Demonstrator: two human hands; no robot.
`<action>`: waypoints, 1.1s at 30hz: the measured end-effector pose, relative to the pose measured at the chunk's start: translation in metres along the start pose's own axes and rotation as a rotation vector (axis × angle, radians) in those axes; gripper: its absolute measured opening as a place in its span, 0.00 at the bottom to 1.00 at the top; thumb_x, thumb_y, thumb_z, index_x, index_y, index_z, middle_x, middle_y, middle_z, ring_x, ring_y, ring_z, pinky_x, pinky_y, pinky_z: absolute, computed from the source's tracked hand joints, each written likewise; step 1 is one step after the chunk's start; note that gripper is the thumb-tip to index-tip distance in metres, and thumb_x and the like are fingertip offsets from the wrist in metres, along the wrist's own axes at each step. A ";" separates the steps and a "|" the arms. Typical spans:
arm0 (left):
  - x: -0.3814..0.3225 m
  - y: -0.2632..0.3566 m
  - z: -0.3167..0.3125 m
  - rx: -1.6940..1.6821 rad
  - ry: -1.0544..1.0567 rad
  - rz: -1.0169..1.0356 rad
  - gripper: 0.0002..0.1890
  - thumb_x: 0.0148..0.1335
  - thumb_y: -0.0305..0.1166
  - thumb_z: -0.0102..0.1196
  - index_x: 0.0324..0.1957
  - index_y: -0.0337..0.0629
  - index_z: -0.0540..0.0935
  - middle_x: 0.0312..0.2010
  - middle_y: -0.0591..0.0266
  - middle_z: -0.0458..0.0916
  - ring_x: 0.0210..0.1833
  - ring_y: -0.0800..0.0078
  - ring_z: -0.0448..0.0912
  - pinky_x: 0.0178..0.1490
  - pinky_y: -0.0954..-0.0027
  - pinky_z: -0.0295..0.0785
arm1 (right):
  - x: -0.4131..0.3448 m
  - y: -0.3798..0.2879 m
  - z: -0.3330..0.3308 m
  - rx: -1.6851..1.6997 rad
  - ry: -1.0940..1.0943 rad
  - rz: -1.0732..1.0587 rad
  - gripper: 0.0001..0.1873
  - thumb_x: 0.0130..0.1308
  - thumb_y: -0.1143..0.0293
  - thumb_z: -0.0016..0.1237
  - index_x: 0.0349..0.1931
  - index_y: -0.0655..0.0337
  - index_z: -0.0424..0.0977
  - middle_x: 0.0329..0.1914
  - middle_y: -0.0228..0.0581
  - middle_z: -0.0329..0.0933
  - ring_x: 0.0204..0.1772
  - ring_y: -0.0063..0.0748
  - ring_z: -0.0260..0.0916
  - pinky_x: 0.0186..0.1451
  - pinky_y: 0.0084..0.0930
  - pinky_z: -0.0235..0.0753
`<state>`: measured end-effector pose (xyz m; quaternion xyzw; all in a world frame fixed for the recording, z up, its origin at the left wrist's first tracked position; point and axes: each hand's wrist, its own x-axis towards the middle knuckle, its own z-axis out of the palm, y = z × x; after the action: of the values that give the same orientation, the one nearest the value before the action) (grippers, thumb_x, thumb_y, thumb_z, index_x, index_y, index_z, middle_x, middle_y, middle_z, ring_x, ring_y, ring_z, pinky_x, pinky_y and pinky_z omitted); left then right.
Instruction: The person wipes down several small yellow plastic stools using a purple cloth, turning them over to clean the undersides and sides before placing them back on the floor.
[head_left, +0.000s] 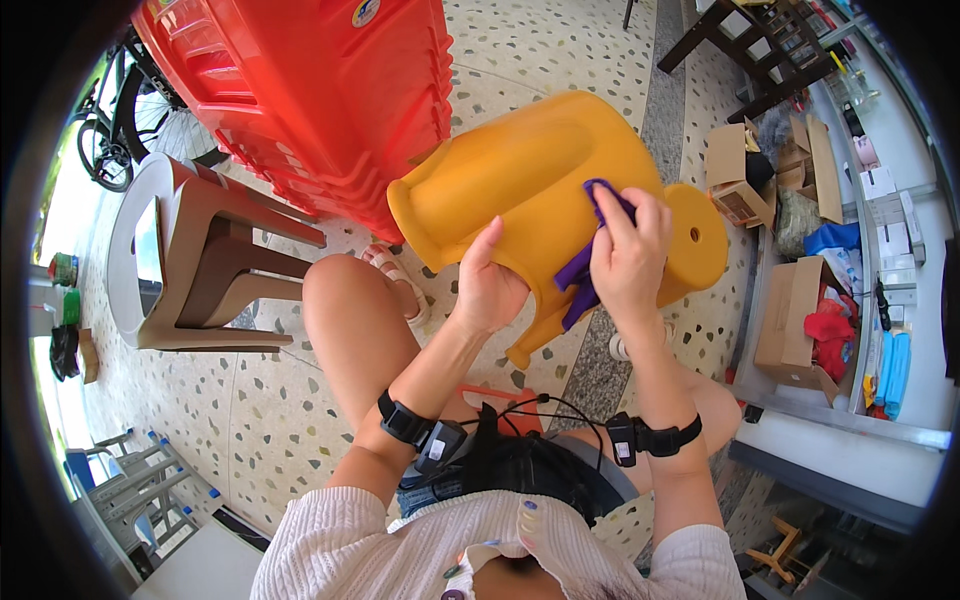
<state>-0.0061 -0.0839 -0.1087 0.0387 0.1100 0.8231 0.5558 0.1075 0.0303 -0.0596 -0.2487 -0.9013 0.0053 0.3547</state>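
Note:
A yellow plastic stool (517, 172) lies on its side in front of my knees, its flared leg end towards the left. My left hand (489, 289) holds the curved lower edge between two legs, thumb over the outer face. In my right hand (631, 255) a purple cloth (580, 274) is bunched and pressed against the stool's side near the seat end. Part of the cloth hangs down beside a stool leg. Just right of it, a second yellow stool (694, 236) shows a round top with a hole; its lower part is hidden.
Stacked red plastic furniture (330, 90) rises beyond the stool. Stacked brown stools (240, 262) stand left, with a flat glossy device (149, 255) on top. At right are open cardboard boxes (787, 330) and a shelf of goods (892, 240). A bicycle (127, 120) is far left.

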 end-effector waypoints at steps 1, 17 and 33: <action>-0.003 -0.001 0.002 0.079 0.022 -0.014 0.22 0.69 0.36 0.40 0.61 0.36 0.66 0.61 0.54 0.69 0.65 0.60 0.67 0.70 0.55 0.56 | 0.007 0.013 0.002 -0.033 0.045 0.050 0.19 0.51 0.80 0.47 0.46 0.59 0.78 0.44 0.40 0.69 0.47 0.45 0.65 0.50 0.38 0.65; -0.015 -0.010 -0.022 0.435 0.082 -0.269 0.17 0.54 0.15 0.45 0.48 0.36 0.73 0.43 0.59 0.76 0.44 0.71 0.77 0.43 0.70 0.72 | 0.031 -0.043 0.013 0.539 -0.316 -0.441 0.12 0.49 0.79 0.52 0.35 0.57 0.78 0.42 0.35 0.71 0.47 0.42 0.66 0.50 0.36 0.69; -0.062 -0.003 -0.035 1.077 -0.197 -0.093 0.22 0.56 0.24 0.47 0.55 0.34 0.71 0.43 0.53 0.79 0.46 0.69 0.74 0.51 0.68 0.70 | -0.050 0.118 0.072 0.303 -0.245 0.668 0.12 0.58 0.69 0.47 0.39 0.65 0.79 0.30 0.43 0.80 0.33 0.31 0.76 0.39 0.26 0.73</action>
<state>0.0135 -0.1454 -0.1400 0.3895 0.4647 0.6175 0.5010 0.1454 0.1234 -0.1674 -0.4710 -0.7953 0.2831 0.2558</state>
